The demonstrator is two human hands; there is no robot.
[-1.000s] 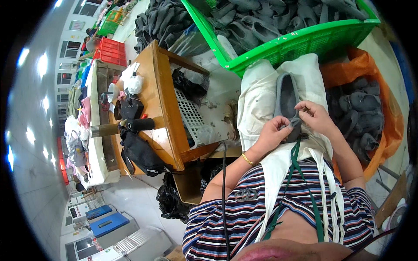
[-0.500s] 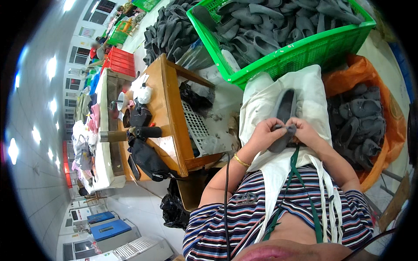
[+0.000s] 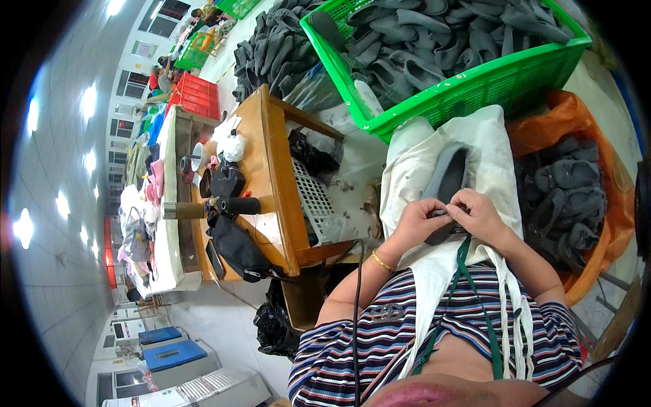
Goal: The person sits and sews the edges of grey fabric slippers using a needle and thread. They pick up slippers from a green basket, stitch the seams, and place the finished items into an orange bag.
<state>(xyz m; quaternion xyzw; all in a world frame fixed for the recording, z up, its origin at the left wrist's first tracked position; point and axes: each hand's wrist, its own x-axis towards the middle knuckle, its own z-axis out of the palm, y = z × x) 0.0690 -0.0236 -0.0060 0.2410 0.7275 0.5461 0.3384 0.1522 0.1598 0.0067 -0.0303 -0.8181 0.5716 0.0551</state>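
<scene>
A dark grey slip-on shoe (image 3: 448, 175) lies on the white cloth apron (image 3: 408, 163) over my lap, its toe pointing away from me. My left hand (image 3: 422, 220) pinches the shoe's near edge between thumb and fingers. Close against it, my right hand (image 3: 472, 211) grips the same edge, thumb and fingertips pressed together. The two sets of fingertips almost meet. Whatever small part lies between them is mostly covered by the fingers.
Ahead stands a green crate (image 3: 434, 102) heaped with grey shoes. At my right is an orange sack (image 3: 614, 203) holding more shoes. A wooden table (image 3: 271, 176) on the left carries a thermos (image 3: 183, 211) and a black bag (image 3: 237, 249). A shoe pile (image 3: 278, 57) lies behind.
The shoe has turned slightly, showing more of its left side. My fingertips have shifted along its near edge, and my right hand is now more curled. The whole view has moved a little.
</scene>
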